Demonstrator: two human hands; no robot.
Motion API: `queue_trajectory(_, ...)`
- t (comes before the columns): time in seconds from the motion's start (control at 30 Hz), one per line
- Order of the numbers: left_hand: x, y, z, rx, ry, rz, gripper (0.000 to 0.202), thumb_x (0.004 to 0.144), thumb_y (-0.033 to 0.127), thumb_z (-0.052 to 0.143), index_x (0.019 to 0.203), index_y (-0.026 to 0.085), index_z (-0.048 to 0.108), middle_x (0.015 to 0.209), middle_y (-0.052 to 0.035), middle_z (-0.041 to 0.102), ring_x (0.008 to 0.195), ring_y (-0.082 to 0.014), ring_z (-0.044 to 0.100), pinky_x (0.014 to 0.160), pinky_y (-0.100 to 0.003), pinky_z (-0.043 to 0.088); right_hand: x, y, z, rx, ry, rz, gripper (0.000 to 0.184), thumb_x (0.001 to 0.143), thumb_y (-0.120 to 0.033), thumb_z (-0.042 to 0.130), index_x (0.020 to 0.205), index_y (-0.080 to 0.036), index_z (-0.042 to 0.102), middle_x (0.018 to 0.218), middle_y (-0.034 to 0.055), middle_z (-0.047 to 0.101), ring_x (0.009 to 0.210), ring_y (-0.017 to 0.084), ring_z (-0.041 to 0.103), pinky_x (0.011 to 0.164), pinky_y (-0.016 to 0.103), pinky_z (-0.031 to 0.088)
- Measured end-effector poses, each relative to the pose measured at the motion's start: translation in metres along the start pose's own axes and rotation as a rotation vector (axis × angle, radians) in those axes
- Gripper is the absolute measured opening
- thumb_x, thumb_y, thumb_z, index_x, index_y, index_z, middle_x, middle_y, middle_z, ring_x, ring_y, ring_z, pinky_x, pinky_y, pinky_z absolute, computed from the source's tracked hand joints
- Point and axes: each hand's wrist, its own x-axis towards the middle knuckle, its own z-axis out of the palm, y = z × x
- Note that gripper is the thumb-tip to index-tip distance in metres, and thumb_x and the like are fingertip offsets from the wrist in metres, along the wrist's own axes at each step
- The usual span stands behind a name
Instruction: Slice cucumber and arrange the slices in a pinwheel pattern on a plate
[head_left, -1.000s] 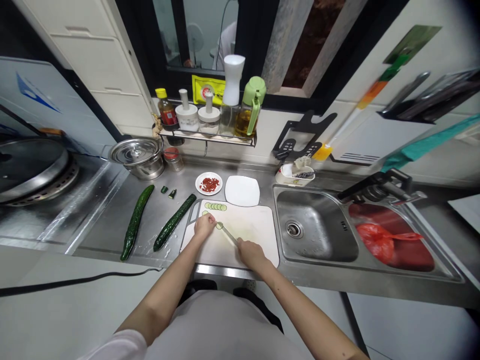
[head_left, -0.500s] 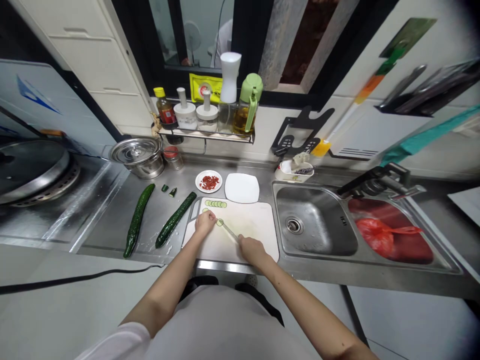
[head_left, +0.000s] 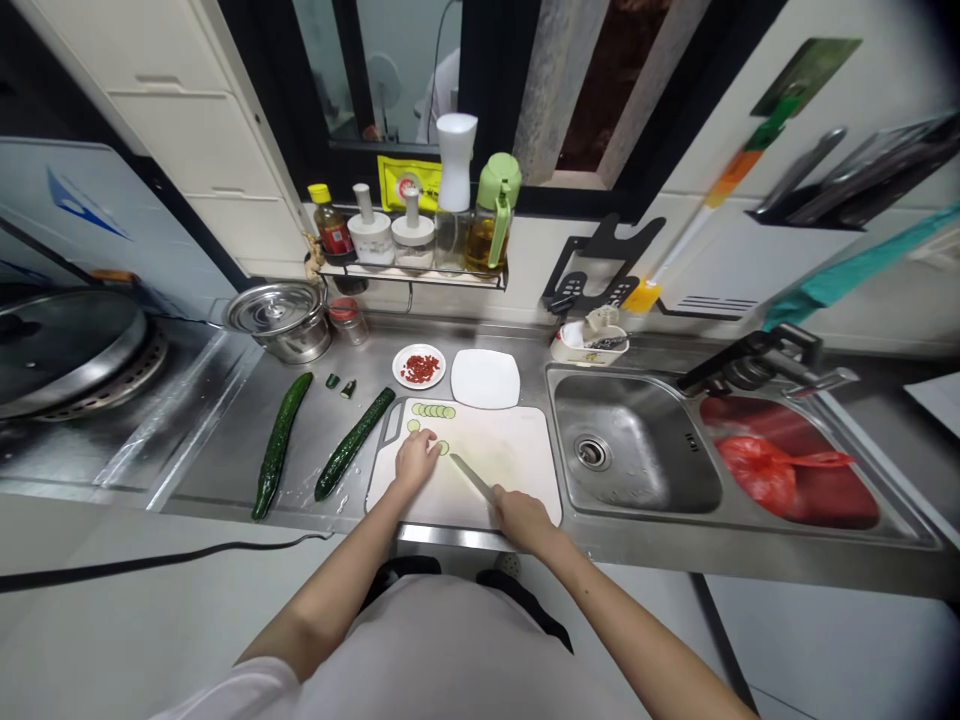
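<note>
My right hand [head_left: 523,517] grips the handle of a kitchen knife [head_left: 472,478], its blade pointing up and left over the white cutting board [head_left: 517,440]. A round cucumber slice [head_left: 443,448] lies on the board just beyond the knife tip. Beside that slice is my left hand [head_left: 417,458], its fingers loosely spread and holding nothing I can see. A row of several overlapping cucumber slices [head_left: 433,411] lies near the board's top edge, with a single slice [head_left: 413,426] below it. Two whole cucumbers [head_left: 282,445] rest on the counter to the left.
Behind the board stand a plate of chopped red bits [head_left: 397,372] and a white plate [head_left: 485,379]. Two cucumber ends [head_left: 348,388] lie near a lidded steel pot [head_left: 289,340]. A sink [head_left: 637,440] is at the right, with a red bag [head_left: 761,475] in its second basin.
The knife has drawn back right and down, away from the cucumber slice, which now lies apart from the blade. My left hand's fingers have opened and shifted slightly right.
</note>
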Motion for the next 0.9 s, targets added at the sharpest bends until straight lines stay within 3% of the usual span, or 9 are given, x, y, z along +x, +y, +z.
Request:
queue_trajectory(0.1,-0.004,0.005,0.0,0.033,-0.009,0.023,0.021,0.089,0.033,0.053,0.106,0.023,0.062,0.103,-0.0064,0.061,0.096,-0.0199,0.057,0.081,-0.028,0.041,0.002,0.012,0.004,0.039,0.053,0.015,0.025,0.096,-0.023,0.033,0.111,-0.017,0.053,0.1,0.0132,0.069,0.095,0.024,0.066,0.073,0.029,0.04)
queue_trajectory(0.27,-0.004,0.012,-0.002,0.053,-0.017,0.003,0.014,0.088,0.027,0.055,0.1,0.024,0.062,0.104,-0.0058,0.06,0.101,-0.0204,0.056,0.081,-0.028,0.041,0.007,0.032,0.007,0.093,0.137,0.158,0.027,0.098,-0.028,0.031,0.111,-0.017,0.052,0.098,0.0123,0.07,0.095,0.022,0.066,0.071,0.028,0.038)
queue_trajectory(0.5,0.0,0.016,-0.003,-0.062,-0.023,-0.034,0.006,0.084,0.02,0.058,0.089,0.023,0.061,0.091,-0.0014,0.067,0.086,-0.0159,0.059,0.071,-0.024,0.038,0.01,0.045,0.0,0.119,0.121,0.269,0.031,0.099,-0.032,0.03,0.115,-0.017,0.051,0.104,0.0141,0.069,0.097,0.024,0.066,0.073,0.029,0.04)
queue_trajectory(0.7,0.014,-0.007,-0.015,-0.216,0.092,-0.204,0.012,0.083,0.032,0.062,0.09,0.022,0.063,0.083,0.0003,0.069,0.077,-0.0142,0.061,0.067,-0.023,0.039,0.015,0.051,0.002,0.128,0.127,0.285,0.032,0.099,-0.032,0.03,0.115,-0.017,0.052,0.104,0.0153,0.069,0.098,0.026,0.066,0.075,0.031,0.041)
queue_trajectory(0.9,0.028,-0.03,-0.024,-0.176,0.149,-0.255,0.015,0.081,0.024,0.06,0.094,0.022,0.064,0.085,0.0008,0.07,0.078,-0.0144,0.062,0.069,-0.023,0.039,0.016,0.049,0.0,0.134,0.116,0.302,0.034,0.099,-0.034,0.028,0.115,-0.017,0.052,0.105,0.0157,0.069,0.098,0.026,0.066,0.075,0.032,0.042)
